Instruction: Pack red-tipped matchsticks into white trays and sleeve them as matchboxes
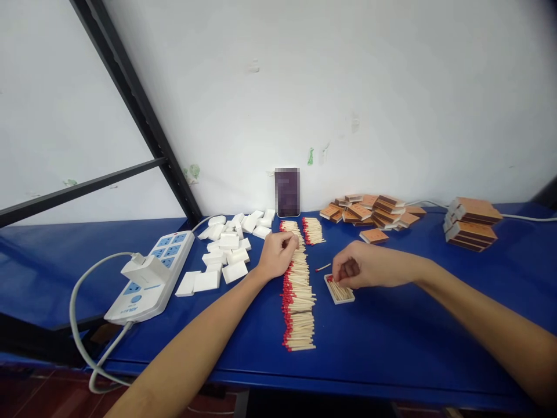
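Observation:
A long row of red-tipped matches [298, 302] lies on the blue table, their heads toward the left. My left hand [277, 254] rests at the upper part of this row with its fingers curled together; what they pinch is hidden. Over a small white matchbox tray [346, 301], filled with matches [342, 291], my right hand [363, 264] is closed, fingertips at the tray's upper edge. I cannot make out what is in its fingers. One loose match [322, 267] lies just left of that hand. Beyond is a shorter group of matches [313, 231].
Empty white trays [228, 241] are heaped on the left, beside a power strip [150, 278] with a plugged-in charger and cable. Orange-brown matchbox sleeves [374, 212] lie piled at the back right. Stacked matchboxes [472, 223] stand farther right. A dark phone-like panel [288, 191] leans on the wall.

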Available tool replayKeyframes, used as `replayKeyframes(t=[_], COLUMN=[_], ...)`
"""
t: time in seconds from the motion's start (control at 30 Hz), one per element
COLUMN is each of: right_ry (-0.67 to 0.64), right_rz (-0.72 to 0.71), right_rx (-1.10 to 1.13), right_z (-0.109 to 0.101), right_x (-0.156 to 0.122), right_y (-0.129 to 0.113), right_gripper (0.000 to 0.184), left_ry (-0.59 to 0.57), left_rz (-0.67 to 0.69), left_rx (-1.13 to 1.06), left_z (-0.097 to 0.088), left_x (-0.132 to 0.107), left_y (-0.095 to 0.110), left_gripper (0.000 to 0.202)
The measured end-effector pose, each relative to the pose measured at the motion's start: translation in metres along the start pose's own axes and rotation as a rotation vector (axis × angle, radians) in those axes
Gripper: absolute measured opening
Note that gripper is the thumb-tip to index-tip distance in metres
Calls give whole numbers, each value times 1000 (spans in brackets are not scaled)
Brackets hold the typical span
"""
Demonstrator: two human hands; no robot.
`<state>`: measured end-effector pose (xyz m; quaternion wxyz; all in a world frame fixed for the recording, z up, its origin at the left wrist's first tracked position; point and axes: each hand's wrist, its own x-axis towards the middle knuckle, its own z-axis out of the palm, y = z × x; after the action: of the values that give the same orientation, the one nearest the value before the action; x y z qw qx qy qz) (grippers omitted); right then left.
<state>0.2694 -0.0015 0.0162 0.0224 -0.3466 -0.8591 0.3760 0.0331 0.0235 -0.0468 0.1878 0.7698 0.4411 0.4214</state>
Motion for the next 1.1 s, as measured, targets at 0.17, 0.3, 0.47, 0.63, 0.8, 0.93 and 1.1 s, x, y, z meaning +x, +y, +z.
replayKeyframes(t=[0.17,0.3,0.47,0.63,0.8,0.93,1.1], right_ry=[169,277,240,196,163,87,7], right_rz=[1,2,0,-4,34,68,163], right_rx=[-85,-259,-284,-273,-189,-83,-19], right_z=[-1,-1,2,5,-2,-12,-16], right_x=[3,6,15,17,7,-5,-12], right_y=[5,17,29,33,23,14,15], right_gripper=[24,24,27,25,21,21,15], left_ry=[0,-2,22,38,36,44,39], left_rz=[3,0,-40,-54,-54,-75,-74], left_rx=[4,2,-43,-74,-88,-76,-56], left_z=[0,0,1,0,0,0,0], left_x=[0,0,1,1,1,1,1], left_y=[1,1,-1,-2,-2,-1,1], left_gripper=[38,39,38,36,34,35,37])
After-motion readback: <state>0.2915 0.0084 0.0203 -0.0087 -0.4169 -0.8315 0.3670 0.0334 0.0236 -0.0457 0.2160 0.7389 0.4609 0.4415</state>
